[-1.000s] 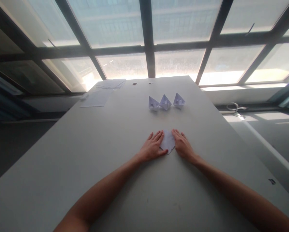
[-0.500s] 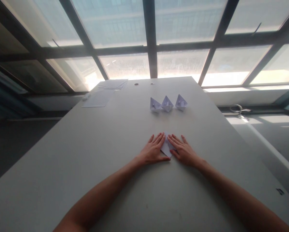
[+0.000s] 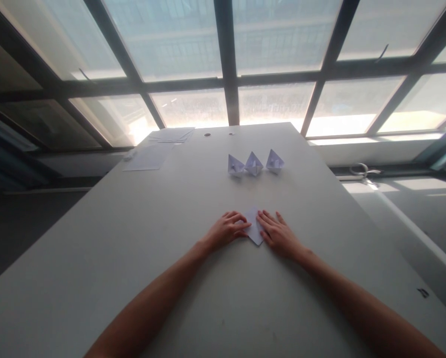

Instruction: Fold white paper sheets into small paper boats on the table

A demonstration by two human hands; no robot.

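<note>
While the folded paper (image 3: 254, 229) lies flat on the table (image 3: 133, 238), left hand (image 3: 226, 231) curls, fingertips pinching its edge; right hand (image 3: 278, 233) pressed flat, fingers spread, on its other side.

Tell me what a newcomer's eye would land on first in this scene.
Most striking are the two bare hands at the middle of the grey table: the left hand with fingers curled at the edge of a small folded white paper, the right hand flat on its other side. Beyond them, three folded paper boats stand in a row, and loose sheets lie at the far left corner.
</note>
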